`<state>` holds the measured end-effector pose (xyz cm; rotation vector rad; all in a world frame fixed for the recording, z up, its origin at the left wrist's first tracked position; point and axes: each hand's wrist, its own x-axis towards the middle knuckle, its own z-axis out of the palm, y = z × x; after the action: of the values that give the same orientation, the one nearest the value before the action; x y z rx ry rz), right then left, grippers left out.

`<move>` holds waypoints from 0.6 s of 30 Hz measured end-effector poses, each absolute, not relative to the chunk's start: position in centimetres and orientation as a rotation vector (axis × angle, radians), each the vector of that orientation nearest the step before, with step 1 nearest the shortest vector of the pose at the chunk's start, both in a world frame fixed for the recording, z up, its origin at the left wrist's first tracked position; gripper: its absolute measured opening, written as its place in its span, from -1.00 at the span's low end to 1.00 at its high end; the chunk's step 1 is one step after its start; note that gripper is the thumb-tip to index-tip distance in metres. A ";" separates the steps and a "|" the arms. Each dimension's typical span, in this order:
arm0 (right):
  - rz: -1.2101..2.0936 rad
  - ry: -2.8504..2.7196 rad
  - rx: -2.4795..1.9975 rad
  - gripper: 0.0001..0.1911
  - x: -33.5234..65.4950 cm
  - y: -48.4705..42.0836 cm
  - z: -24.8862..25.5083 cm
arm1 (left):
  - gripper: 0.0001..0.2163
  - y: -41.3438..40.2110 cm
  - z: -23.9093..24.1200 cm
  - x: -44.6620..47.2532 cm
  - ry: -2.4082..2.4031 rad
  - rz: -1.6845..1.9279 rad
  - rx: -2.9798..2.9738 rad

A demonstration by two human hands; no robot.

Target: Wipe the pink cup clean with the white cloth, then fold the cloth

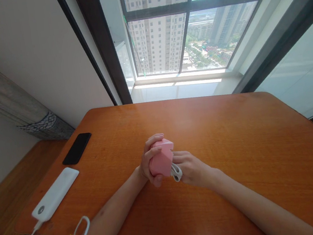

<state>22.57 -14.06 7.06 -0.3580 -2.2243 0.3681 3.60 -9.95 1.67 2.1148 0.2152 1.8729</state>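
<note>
At table centre, a pink box, smooth, matte and angular, is held upright, tilted slightly, long axis near vertical. From its left, the left hand is clamped around it; just right, the right hand pinches a white strap at its base. Far left lie a glossy phone and power bank.

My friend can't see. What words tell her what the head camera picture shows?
Two hands meet over an orange wooden table: the left hand grips a pink box, and the right hand holds something small and white beside it. A black phone and a white power bank lie at the left, below a big window.
</note>
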 end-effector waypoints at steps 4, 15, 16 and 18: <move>0.136 -2.196 -0.310 -0.83 22.3 -14.2 5.6 | -0.29 -10.0 1.8 3.6 0.244 1.835 2.124; 1.581 -1.322 -0.777 -0.54 22.5 -14.6 4.0 | -0.12 -9.0 1.9 2.6 0.425 1.522 2.359; 1.676 -1.206 -0.753 -0.52 22.9 -14.4 4.1 | -0.11 -8.9 2.0 2.6 0.422 1.505 2.389; 1.862 -0.945 -0.691 -0.45 23.8 -13.8 4.0 | -0.11 -9.0 2.2 2.8 0.391 1.490 2.459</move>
<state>23.79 -13.85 4.03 -0.6911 -0.9454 1.8617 2.76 -8.98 2.25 2.4590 0.3907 1.4898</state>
